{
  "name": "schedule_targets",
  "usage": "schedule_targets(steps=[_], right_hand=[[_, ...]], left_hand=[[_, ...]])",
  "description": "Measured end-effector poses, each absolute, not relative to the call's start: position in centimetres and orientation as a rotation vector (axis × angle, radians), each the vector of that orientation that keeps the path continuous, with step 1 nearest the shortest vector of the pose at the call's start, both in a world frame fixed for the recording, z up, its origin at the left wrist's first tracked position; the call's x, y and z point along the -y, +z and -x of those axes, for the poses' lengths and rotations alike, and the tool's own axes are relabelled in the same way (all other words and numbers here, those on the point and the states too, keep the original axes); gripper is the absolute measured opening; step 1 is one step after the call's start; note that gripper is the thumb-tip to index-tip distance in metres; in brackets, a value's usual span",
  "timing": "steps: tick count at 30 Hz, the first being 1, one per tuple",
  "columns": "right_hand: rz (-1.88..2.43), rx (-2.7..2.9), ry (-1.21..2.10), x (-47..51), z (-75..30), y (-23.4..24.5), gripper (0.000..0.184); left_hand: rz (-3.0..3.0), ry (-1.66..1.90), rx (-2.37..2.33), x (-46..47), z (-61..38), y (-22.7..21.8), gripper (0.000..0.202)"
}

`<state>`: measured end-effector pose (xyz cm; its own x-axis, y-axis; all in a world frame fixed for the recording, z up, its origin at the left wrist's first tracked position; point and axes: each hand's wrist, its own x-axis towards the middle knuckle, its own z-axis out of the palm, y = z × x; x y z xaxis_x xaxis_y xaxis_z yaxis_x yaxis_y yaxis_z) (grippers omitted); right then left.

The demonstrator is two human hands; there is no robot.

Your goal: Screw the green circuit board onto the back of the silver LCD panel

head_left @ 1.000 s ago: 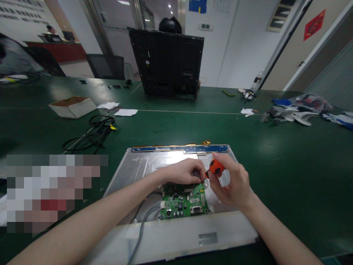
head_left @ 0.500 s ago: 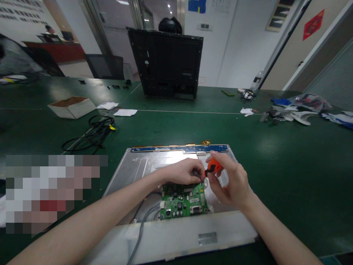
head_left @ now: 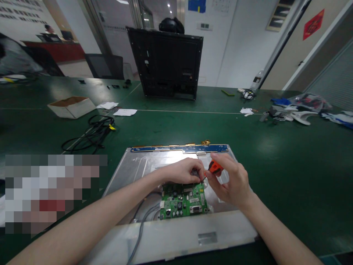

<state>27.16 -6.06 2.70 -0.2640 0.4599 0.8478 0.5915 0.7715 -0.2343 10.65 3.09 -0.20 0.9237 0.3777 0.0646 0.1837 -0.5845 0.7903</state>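
Note:
My right hand [head_left: 235,180] grips a screwdriver [head_left: 215,168] with an orange and black handle, its thumb and fingers round the handle. The shaft slants down and left to the upper right corner of a green circuit board [head_left: 184,201]. At that corner the fingertips of my left hand [head_left: 185,170] are pinched together beside the screwdriver tip. What they hold, if anything, is too small or hidden to make out. The board lies on the silvery metal back of a display panel [head_left: 135,165], where a blue circuit strip [head_left: 176,149] runs along the far edge.
Grey cables [head_left: 141,230] run from the board's left side over the near edge. A black monitor housing [head_left: 168,64] stands upright across the green table [head_left: 275,165]. Leftward are a cardboard box [head_left: 72,109] and coiled black cable [head_left: 93,134]; gloves [head_left: 300,117] lie to the right.
The screwdriver handle has turned in my right hand and shifted slightly right, and the right fingers have moved a little. My left hand stays in place.

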Motion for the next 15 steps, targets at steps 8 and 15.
schedule_targets(steps=[8, 15], right_hand=[[0.776, 1.917, -0.099, 6.05, -27.22, 2.80, 0.057], [0.781, 1.926, -0.064, 6.20, -27.21, 2.96, 0.060]], left_hand=[[-2.177, 0.272, -0.403, -3.15, -10.67, -0.27, 0.011], [-2.182, 0.257, -0.406, -3.03, -10.65, -0.14, 0.009]])
